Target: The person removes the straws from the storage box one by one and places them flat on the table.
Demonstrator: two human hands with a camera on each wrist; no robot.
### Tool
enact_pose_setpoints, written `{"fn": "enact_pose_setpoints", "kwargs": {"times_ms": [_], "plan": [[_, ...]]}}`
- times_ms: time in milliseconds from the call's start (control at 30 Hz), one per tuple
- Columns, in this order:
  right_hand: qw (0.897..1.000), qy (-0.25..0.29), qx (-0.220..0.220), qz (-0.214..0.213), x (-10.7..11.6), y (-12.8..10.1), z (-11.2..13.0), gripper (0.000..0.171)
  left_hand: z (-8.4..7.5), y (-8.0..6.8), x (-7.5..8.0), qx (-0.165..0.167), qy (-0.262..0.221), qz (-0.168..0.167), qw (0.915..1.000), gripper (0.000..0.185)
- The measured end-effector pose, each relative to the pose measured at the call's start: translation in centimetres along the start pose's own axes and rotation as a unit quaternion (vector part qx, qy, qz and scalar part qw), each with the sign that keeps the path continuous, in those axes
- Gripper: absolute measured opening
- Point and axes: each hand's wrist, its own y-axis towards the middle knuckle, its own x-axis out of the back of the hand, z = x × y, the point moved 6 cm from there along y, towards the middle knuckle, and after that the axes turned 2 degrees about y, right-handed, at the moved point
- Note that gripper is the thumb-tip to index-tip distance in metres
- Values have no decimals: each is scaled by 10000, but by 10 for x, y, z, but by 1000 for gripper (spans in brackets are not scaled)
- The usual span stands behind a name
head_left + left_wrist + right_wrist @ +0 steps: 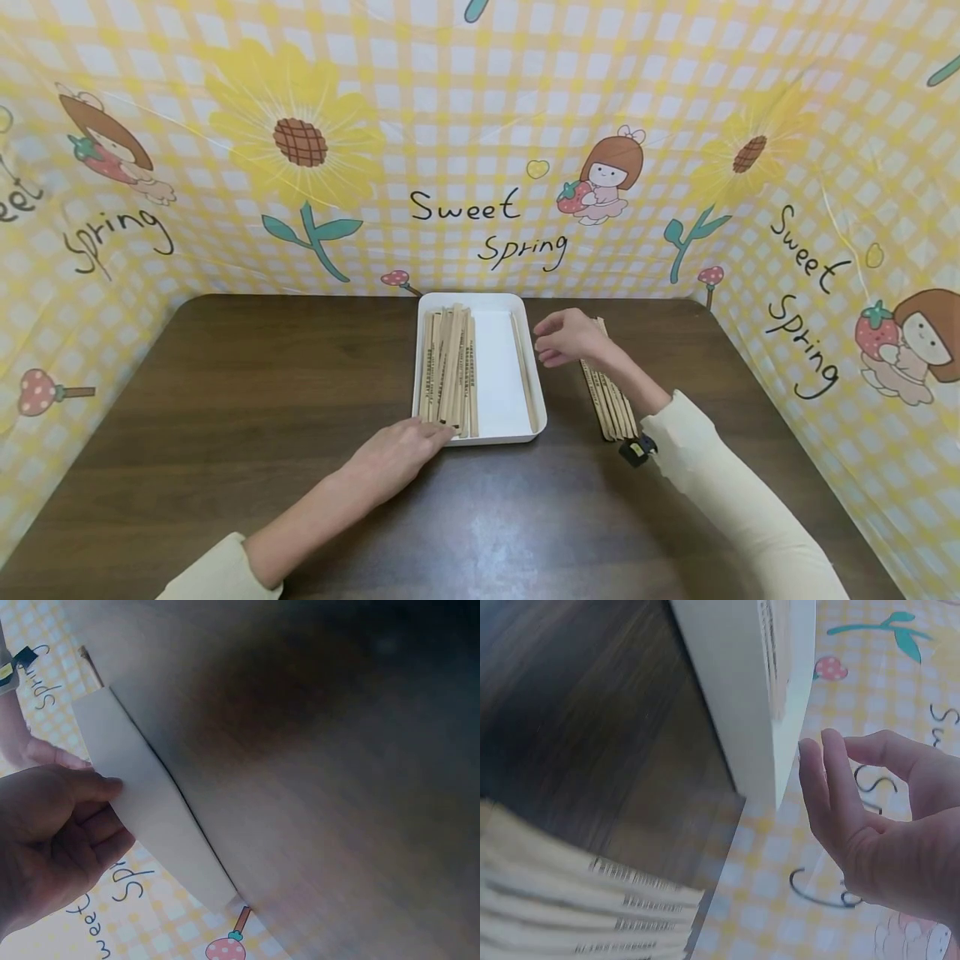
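Note:
A white rectangular tray [498, 367] stands at the middle of the table, near its back edge. Several long, thin sticks in printed tan paper sleeves [448, 367] lie bunched lengthwise along its left side, and a single stick [523, 371] lies by its right wall. My left hand [397, 454] grips the tray's near left corner, its thumb [109, 787] against the outer wall. Just right of the tray, my right hand [572, 337] hovers with fingers slightly bent and nothing between them. Beneath that forearm lies a second row of paper-sleeved sticks [611, 404], partly hidden.
The brown wooden table [262, 375] is enclosed at the back and sides by a yellow checked cloth [465, 100] with printed flowers and lettering. A small black device [637, 451] sits at my right wrist.

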Motion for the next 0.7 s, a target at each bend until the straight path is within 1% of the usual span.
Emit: {"fn": "enact_pose_setpoints", "kwargs": {"times_ms": [133, 300, 533, 700], "plan": [[9999, 73, -26, 71, -14, 5, 5, 43, 0, 0, 1, -6, 2, -4, 10000, 35], [9997, 180, -103, 99, -30, 10, 8, 48, -1, 0, 2, -15, -47, -70, 10000, 35], [9998, 106, -122, 111, -49, 23, 5, 48, 0, 0, -1, 9, 4, 14, 10000, 34], [9999, 24, -129, 51, -60, 31, 0, 45, 0, 1, 0, -5, -12, -25, 10000, 33]]}}
